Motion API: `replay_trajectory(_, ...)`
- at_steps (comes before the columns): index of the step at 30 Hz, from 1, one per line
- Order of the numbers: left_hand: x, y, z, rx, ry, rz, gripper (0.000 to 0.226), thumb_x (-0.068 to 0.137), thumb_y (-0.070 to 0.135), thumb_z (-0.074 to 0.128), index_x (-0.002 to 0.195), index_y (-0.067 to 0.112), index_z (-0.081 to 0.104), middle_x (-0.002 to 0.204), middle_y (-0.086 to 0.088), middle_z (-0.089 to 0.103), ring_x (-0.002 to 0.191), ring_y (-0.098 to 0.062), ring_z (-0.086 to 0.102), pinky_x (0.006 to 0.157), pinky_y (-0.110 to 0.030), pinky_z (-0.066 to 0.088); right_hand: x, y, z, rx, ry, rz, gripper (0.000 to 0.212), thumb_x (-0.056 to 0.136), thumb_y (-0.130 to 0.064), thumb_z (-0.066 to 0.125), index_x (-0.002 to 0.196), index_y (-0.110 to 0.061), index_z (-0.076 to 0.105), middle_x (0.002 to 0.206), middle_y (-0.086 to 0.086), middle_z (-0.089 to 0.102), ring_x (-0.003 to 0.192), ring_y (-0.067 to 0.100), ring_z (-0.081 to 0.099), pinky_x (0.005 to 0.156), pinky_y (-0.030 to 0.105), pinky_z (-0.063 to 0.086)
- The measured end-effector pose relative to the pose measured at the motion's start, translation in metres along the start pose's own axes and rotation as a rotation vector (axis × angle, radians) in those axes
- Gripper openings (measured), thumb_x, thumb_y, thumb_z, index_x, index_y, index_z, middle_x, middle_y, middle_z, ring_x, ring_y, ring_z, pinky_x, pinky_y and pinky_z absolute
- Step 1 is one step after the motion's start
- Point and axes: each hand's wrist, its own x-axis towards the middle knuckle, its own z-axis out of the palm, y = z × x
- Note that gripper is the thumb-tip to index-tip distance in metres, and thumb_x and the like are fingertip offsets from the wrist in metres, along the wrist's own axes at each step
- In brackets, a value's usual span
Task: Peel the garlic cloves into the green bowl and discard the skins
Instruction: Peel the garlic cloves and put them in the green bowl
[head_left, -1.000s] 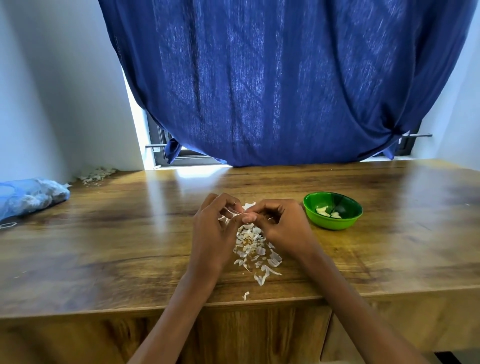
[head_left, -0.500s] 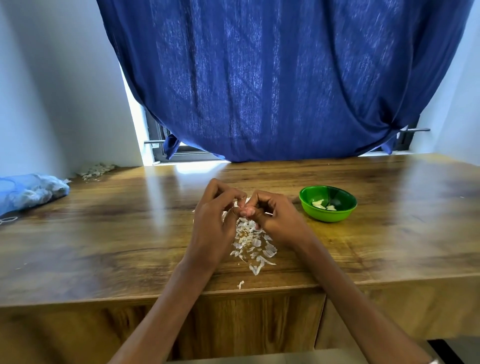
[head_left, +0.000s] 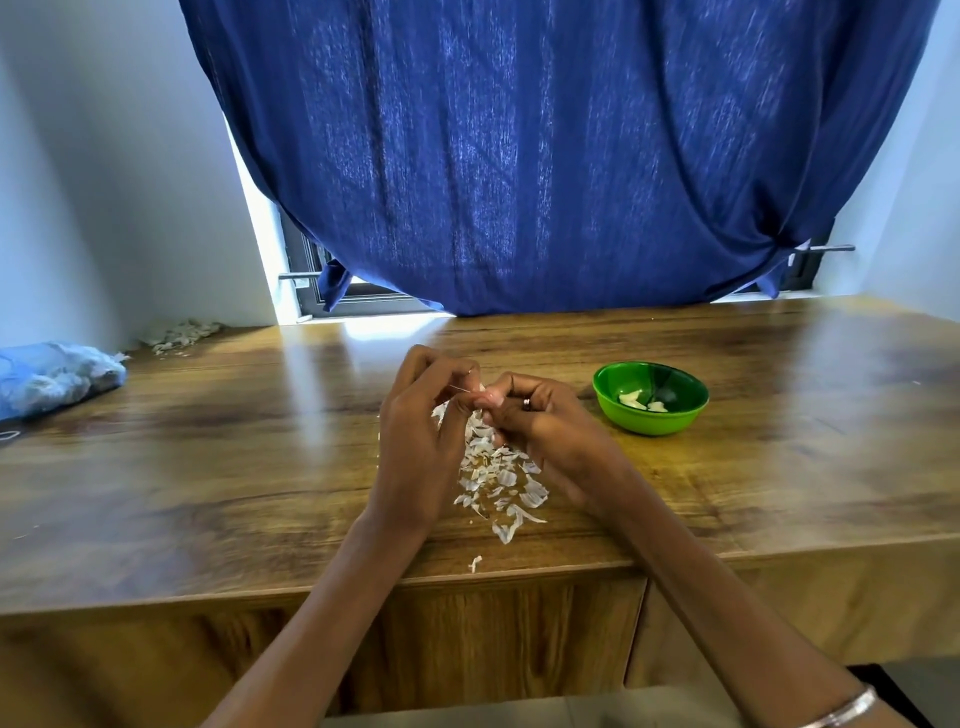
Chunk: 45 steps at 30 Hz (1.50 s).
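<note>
Garlic clove (head_left: 482, 399) pinched between both grips, above skins (head_left: 493, 478)

Garlic clove (head_left: 482, 396): small, pale, largely hidden, pinched between the fingertips of both hands, left of the green bowl (head_left: 650, 422). The bowl stands upright, holding peeled cloves (head_left: 642, 401). Skins (head_left: 496, 473): white papery flakes piled loosely, left of the bowl and nearer the person.
</note>
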Motion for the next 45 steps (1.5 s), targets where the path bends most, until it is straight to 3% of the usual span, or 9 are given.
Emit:
replay_trajectory(8, -0.002, 0.0, -0.001, -0.057, 0.112, -0.112, 0.019, 0.089, -0.001, 0.071, 0.099, 0.016, 0.068, 0.096, 0.005, 0.063, 0.09, -0.01, 0.064, 0.076, -0.022, 0.055, -0.002, -0.003, 0.0, -0.049, 0.067, 0.02, 0.016, 0.092, -0.017, 0.068, 0.087, -0.027, 0.08, 0.096, -0.002, 0.077, 0.094, 0.018, 0.061, 0.081, 0.033, 0.048)
replay_trajectory(13, -0.005, 0.003, -0.001, -0.088, 0.15, -0.131, 0.013, 0.087, 0.011, 0.076, 0.095, 0.02, 0.071, 0.088, 0.012, 0.07, 0.083, -0.008, 0.069, 0.073, -0.024, 0.057, -0.003, -0.001, -0.001, -0.047, 0.107, 0.053, 0.008, 0.09, -0.02, 0.072, 0.095, -0.019, 0.078, 0.087, -0.009, 0.074, 0.071, -0.002, 0.058, 0.065, 0.021, 0.044)
replay_trajectory(16, -0.006, 0.002, -0.001, -0.098, 0.197, -0.159, 0.013, 0.092, 0.005, 0.07, 0.099, 0.015, 0.076, 0.088, 0.01, 0.074, 0.075, -0.009, 0.072, 0.068, -0.027, 0.059, -0.003, -0.001, -0.003, -0.043, 0.125, 0.055, 0.012, 0.091, -0.02, 0.07, 0.101, -0.02, 0.077, 0.085, -0.009, 0.073, 0.077, 0.001, 0.059, 0.065, 0.023, 0.044)
replay_trajectory(19, -0.006, 0.003, -0.004, -0.078, 0.225, -0.175, 0.024, 0.094, -0.002, 0.065, 0.1, 0.018, 0.077, 0.084, 0.015, 0.073, 0.062, -0.006, 0.07, 0.057, -0.017, 0.054, -0.003, 0.0, -0.003, -0.005, 0.128, 0.05, 0.016, 0.093, -0.017, 0.068, 0.104, -0.024, 0.076, 0.084, -0.011, 0.073, 0.077, 0.002, 0.058, 0.064, 0.024, 0.044)
replay_trajectory(23, -0.006, 0.003, -0.004, -0.055, 0.177, -0.207, 0.029, 0.093, 0.0, 0.067, 0.101, 0.026, 0.077, 0.086, 0.022, 0.072, 0.068, -0.003, 0.071, 0.062, -0.022, 0.057, 0.0, 0.002, -0.006, -0.018, 0.15, 0.064, 0.017, 0.095, -0.017, 0.066, 0.109, -0.019, 0.077, 0.078, -0.014, 0.072, 0.076, 0.005, 0.055, 0.065, 0.025, 0.045)
replay_trajectory(25, -0.006, 0.001, -0.003, -0.031, 0.153, -0.213, 0.022, 0.093, 0.004, 0.069, 0.101, 0.022, 0.078, 0.086, 0.019, 0.073, 0.071, -0.002, 0.071, 0.065, -0.031, 0.06, 0.0, 0.003, -0.007, -0.025, 0.145, 0.063, 0.018, 0.095, -0.018, 0.067, 0.109, -0.02, 0.077, 0.077, -0.016, 0.072, 0.076, 0.005, 0.054, 0.066, 0.027, 0.045)
replay_trajectory(31, -0.006, 0.001, -0.004, -0.061, 0.153, -0.235, 0.025, 0.09, 0.012, 0.074, 0.114, 0.019, 0.076, 0.103, 0.014, 0.076, 0.089, -0.002, 0.073, 0.073, -0.029, 0.061, 0.001, 0.003, -0.006, -0.146, 0.207, 0.061, 0.015, 0.09, -0.023, 0.074, 0.104, -0.027, 0.078, 0.09, -0.011, 0.075, 0.084, 0.008, 0.061, 0.071, 0.03, 0.051)
replay_trajectory(37, -0.005, 0.006, -0.006, -0.074, 0.125, -0.204, 0.013, 0.083, 0.03, 0.077, 0.095, 0.024, 0.075, 0.09, 0.021, 0.07, 0.085, -0.002, 0.069, 0.07, -0.027, 0.059, -0.002, 0.0, -0.003, -0.266, 0.164, -0.001, 0.014, 0.091, -0.024, 0.072, 0.088, -0.038, 0.078, 0.094, -0.022, 0.074, 0.082, -0.001, 0.061, 0.066, 0.024, 0.049)
replay_trajectory(45, -0.006, -0.009, 0.001, -0.023, 0.008, -0.205, 0.027, 0.09, -0.006, 0.067, 0.097, 0.02, 0.065, 0.097, 0.012, 0.052, 0.088, -0.02, 0.064, 0.069, -0.045, 0.06, -0.003, -0.001, -0.004, -0.317, 0.099, -0.028, 0.017, 0.094, -0.019, 0.069, 0.092, -0.034, 0.076, 0.092, -0.02, 0.073, 0.073, -0.012, 0.062, 0.056, 0.013, 0.049)
